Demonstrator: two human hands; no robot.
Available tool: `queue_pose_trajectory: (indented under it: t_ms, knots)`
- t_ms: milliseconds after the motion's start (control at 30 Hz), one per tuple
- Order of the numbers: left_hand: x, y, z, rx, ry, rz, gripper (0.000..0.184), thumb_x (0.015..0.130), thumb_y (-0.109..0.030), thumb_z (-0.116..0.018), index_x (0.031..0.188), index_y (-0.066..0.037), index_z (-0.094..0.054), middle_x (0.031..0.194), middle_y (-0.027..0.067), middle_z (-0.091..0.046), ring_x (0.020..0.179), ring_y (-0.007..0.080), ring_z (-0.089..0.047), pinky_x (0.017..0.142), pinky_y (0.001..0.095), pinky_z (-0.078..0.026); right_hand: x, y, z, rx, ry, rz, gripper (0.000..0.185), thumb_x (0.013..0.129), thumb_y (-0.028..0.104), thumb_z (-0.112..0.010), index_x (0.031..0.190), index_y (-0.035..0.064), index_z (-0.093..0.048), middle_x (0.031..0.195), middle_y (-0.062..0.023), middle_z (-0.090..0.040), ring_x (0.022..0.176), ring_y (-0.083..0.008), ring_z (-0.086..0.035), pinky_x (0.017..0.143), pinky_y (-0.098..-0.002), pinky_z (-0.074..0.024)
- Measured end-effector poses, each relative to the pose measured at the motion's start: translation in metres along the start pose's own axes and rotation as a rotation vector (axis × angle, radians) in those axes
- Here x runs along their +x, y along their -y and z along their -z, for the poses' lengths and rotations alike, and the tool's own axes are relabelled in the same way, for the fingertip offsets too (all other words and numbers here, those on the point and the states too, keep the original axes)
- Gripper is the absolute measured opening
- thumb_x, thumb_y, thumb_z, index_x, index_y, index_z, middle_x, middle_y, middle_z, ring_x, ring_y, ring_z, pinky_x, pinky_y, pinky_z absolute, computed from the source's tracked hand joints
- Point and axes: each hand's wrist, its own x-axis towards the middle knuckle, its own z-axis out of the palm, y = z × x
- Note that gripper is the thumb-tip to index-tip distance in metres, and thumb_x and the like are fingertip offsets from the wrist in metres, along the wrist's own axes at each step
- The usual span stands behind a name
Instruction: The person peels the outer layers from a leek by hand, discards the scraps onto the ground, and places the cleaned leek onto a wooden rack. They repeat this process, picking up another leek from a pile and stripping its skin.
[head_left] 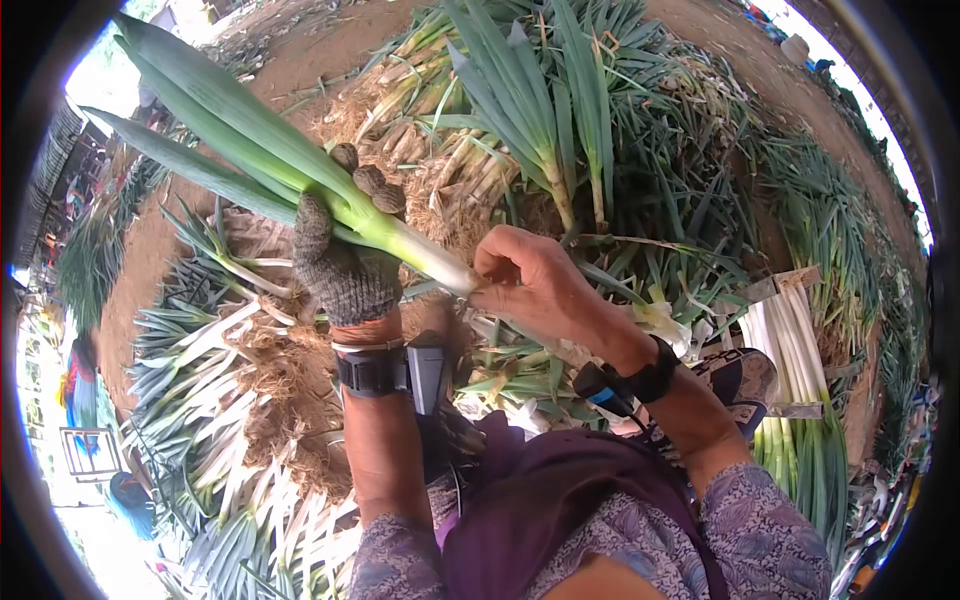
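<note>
My left hand point(348, 250), in a grey knitted glove, is wrapped round a leek point(395, 240) where its green leaves meet the pale stem. Its broad leaves point to the upper left, and the white end slants down to the right. Bare and bent at the fingers, my right hand point(535, 285) pinches at that white end; its fingertips partly hide the end of the stem. Below the held leek, peeled-off leaf scraps point(510, 375) lie near my lap.
Rooted leeks point(215, 370) lie in a pile at the left, with brown roots point(290, 400) inward. More leeks point(660, 130) are heaped ahead and to the right. Beside my right forearm, white-stemmed leeks point(785, 345) rest on a wooden rack point(797, 410). Brown ground point(285, 70) shows behind.
</note>
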Motion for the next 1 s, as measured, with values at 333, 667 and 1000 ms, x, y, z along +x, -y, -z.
queue_pose_trajectory:
  t_ms: [333,667,1000]
  knots:
    - [0.001,-0.006,0.007,0.173,-0.17,-0.089,0.047,0.081,-0.018,-0.06,0.119,0.004,-0.043,0.104,0.0195,-0.057,0.084,0.0251,-0.059,0.073,0.0357,-0.051,-0.01,0.0,-0.019,-0.323,0.1,0.426,0.014,0.071,0.001,-0.064,0.076,0.0015,-0.051,0.074,-0.0056,-0.051,0.066,-0.0215,-0.053,0.058,-0.0324,-0.0442]
    - [0.009,-0.036,0.028,-0.004,-0.255,-0.132,0.036,0.084,-0.023,-0.058,0.11,-0.001,-0.05,0.098,0.0154,-0.058,0.079,0.024,-0.057,0.071,0.0376,-0.051,-0.096,-0.025,0.055,-0.446,0.787,0.017,0.02,0.071,0.015,-0.067,0.078,0.0035,-0.053,0.074,-0.0107,-0.054,0.07,-0.0289,-0.057,0.06,-0.0356,-0.0442]
    - [0.006,-0.028,0.006,-0.337,0.048,0.01,0.068,0.072,-0.036,-0.072,0.118,0.005,-0.044,0.075,0.0009,-0.048,0.06,0.012,-0.045,0.056,0.0271,-0.043,-0.001,0.027,0.035,-0.498,0.187,-0.033,0.022,0.075,0.025,-0.064,0.087,0.0066,-0.067,0.074,-0.0159,-0.061,0.07,-0.0305,-0.061,0.065,-0.0394,-0.0475]
